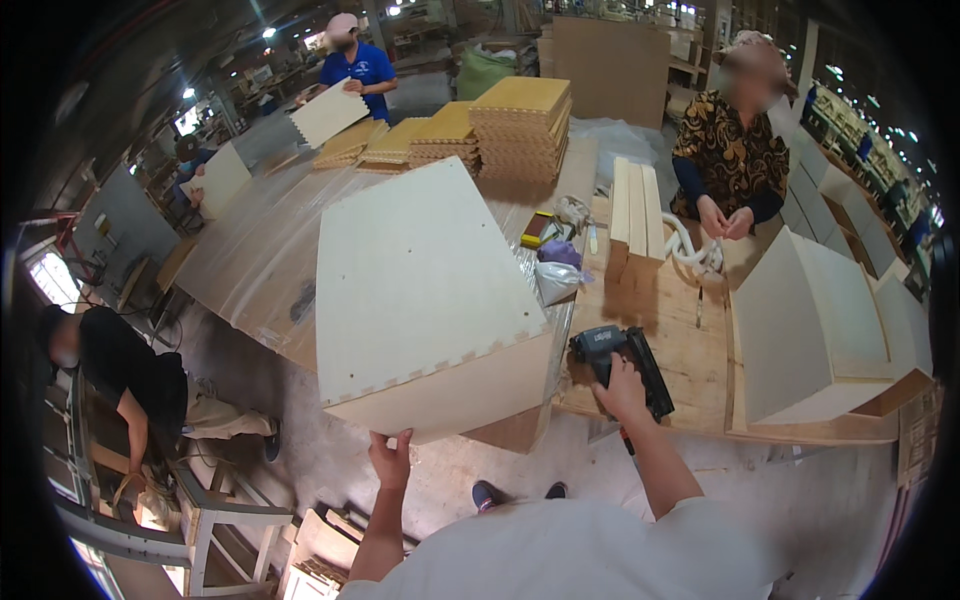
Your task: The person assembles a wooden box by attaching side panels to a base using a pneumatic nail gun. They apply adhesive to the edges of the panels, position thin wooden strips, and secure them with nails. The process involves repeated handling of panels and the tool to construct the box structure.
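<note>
— Nearest work first. Where, and held how?
— Find a large off-white wooden box (425,275), notched along the near joint, jutting past the near side of a broad film-covered brown table (245,235). Touched at the lower near edge by the left hand (390,460), thumb and a finger bent there. Cannot tell how firmly closed.
— And on the other side?
— See the right hand (622,388) curled over the handle of a black-and-grey nail gun (650,368), with little gap showing, at the near left corner of a pale wooden bench (690,370).
— Any containers?
— Just beyond, note a white plastic bag (557,284) under a purple bundle (560,254), next to a small yellow-and-black box (537,229). Cannot read the contents of either. On the bench's right, see a pale open-sided wooden box (795,325), showing only a sliver of brown interior. Far back, behind tall stacks of yellowish notched boards (520,125), spot a bulging green sack (487,75), filling unseen.
— Hard to make out?
— Cannot see inside the off-white box, nor under the right palm. Cannot identify the small thing between the fingers of a person in a patterned brown-and-black top (725,150). At far left, lose a crouching person in black (145,360) partly in the dark rim.
</note>
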`<state>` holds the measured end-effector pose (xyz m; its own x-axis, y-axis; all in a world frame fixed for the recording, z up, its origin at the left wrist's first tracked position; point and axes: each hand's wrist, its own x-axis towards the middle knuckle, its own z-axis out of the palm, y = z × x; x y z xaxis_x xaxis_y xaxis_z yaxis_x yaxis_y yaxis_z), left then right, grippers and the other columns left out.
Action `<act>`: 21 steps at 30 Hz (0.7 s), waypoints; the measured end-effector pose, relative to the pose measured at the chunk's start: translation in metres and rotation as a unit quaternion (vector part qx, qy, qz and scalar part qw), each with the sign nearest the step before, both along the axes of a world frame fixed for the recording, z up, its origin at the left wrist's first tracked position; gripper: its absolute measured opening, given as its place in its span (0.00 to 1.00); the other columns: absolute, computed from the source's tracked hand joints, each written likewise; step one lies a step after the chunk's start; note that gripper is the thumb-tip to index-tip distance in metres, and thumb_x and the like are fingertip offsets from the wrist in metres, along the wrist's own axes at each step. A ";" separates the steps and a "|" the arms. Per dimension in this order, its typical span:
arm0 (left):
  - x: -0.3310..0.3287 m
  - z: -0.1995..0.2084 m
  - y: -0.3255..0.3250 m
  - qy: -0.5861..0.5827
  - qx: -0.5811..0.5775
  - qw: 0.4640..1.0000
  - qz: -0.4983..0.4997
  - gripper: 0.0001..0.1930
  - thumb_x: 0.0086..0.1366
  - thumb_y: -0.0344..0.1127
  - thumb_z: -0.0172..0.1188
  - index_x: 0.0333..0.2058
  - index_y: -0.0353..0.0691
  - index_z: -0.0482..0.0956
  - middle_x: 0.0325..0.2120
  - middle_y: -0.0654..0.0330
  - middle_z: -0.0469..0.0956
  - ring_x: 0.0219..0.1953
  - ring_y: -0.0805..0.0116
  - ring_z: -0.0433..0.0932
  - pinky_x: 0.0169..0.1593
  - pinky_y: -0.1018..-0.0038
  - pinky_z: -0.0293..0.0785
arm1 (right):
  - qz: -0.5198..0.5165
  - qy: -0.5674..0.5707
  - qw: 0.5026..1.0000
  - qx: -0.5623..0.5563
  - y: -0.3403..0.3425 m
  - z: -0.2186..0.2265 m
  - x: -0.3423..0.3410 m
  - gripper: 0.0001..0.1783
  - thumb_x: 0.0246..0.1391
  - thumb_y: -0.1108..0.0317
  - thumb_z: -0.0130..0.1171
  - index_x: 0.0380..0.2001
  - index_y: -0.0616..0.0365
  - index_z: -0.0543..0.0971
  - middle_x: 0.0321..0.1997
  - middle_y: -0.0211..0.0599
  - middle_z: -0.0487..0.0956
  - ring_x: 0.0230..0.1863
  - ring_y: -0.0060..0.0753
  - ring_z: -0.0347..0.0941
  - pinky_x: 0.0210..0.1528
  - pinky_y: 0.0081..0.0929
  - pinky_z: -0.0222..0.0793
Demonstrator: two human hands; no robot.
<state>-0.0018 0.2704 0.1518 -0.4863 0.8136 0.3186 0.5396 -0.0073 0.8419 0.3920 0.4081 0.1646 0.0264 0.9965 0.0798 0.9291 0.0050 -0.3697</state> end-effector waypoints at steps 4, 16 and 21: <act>-0.007 0.006 -0.014 0.136 0.005 0.990 0.021 0.18 0.51 0.40 0.69 0.37 0.37 0.76 0.29 0.50 0.79 0.32 0.46 0.75 0.36 0.57 0.71 | 0.015 0.028 0.997 -0.075 0.006 -0.020 -0.001 0.46 0.43 0.63 0.61 0.64 0.63 0.51 0.50 0.66 0.68 0.47 0.62 0.70 0.48 0.44 0.69; -0.008 0.026 -0.023 0.220 0.035 0.971 -0.086 0.13 0.53 0.35 0.66 0.38 0.39 0.78 0.36 0.52 0.78 0.40 0.50 0.75 0.43 0.60 0.71 | 0.078 0.291 0.939 -0.164 0.016 0.094 0.043 0.24 0.41 0.68 0.62 0.42 0.67 0.69 0.28 0.44 0.77 0.25 0.37 0.76 0.29 0.31 0.74; -0.011 0.006 -0.017 0.155 0.069 0.979 -0.110 0.13 0.51 0.34 0.67 0.37 0.41 0.79 0.35 0.54 0.77 0.37 0.51 0.74 0.43 0.61 0.69 | 0.149 0.407 0.890 -0.141 -0.036 0.246 0.033 0.21 0.46 0.72 0.59 0.45 0.65 0.68 0.27 0.36 0.74 0.22 0.26 0.74 0.23 0.24 0.73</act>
<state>-0.0128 0.2533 0.1580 -0.1663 0.8267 0.5376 0.7418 -0.2543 0.6205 0.4246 0.3725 0.4105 -0.3071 0.9464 -0.1001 0.3264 0.0059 -0.9452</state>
